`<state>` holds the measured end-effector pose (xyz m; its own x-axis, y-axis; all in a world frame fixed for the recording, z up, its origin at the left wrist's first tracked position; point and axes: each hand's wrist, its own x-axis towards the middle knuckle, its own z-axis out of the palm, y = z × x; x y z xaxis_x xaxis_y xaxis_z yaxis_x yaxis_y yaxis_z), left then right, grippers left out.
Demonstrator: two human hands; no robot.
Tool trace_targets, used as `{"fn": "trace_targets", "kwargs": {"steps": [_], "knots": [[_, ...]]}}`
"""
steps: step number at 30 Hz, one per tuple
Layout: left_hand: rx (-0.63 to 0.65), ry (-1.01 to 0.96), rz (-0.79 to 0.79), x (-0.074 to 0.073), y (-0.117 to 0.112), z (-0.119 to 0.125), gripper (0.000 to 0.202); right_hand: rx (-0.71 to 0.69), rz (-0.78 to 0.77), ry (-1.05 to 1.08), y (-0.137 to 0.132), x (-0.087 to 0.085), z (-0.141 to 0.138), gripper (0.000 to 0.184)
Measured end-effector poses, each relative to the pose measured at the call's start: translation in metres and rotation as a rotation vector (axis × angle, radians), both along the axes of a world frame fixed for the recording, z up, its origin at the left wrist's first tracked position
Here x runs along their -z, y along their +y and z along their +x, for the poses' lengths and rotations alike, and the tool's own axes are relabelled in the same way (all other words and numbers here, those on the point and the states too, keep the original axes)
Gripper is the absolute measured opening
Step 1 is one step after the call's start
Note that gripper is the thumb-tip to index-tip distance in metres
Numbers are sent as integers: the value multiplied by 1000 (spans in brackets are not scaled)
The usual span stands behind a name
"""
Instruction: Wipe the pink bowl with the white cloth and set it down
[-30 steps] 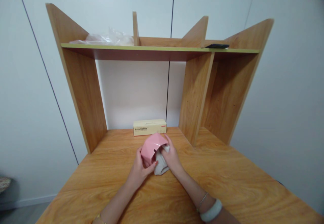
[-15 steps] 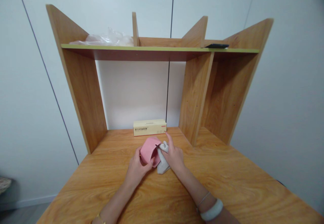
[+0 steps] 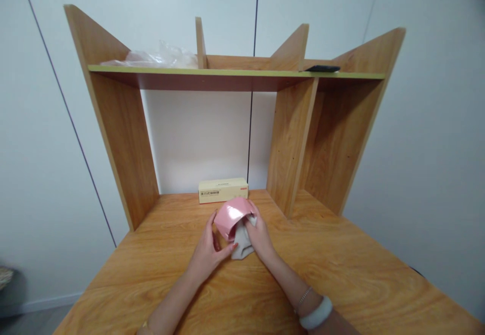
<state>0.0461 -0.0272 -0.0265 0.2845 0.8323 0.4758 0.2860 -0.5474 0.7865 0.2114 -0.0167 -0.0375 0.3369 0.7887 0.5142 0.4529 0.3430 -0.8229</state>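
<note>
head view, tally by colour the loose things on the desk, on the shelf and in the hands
Pink: 1, the hollow container
Light grey: 1, the cloth
Cream: 1, the box
Black: 1, the flat item
Clear: 1, the plastic heap
Total: 5

The head camera looks forward and down across the wooden desk [image 3: 341,269].

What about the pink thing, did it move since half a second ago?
Yes, the pink thing shifted right and closer to the unmoved cream box.
</note>
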Motion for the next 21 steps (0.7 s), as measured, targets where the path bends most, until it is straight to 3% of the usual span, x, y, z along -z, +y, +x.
{"fn": "trace_targets", "kwargs": {"steps": [3, 5, 8, 13, 21], "knots": [[82, 25, -12, 0, -2, 0, 60, -94, -5, 38, 2, -1, -3, 55], [61, 42, -13, 1, -3, -1, 52, -88, -53, 14, 2, -2, -4, 59], [-26, 91, -18, 2, -1, 0, 43, 9, -129, -56, 0, -4, -4, 64], [-120, 138, -17, 4, 4, -1, 48, 141, -231, -281, -5, -10, 2, 62], [-126, 142, -73, 0, 1, -2, 52, 286, -248, -560, -12, -16, 3, 61]]}}
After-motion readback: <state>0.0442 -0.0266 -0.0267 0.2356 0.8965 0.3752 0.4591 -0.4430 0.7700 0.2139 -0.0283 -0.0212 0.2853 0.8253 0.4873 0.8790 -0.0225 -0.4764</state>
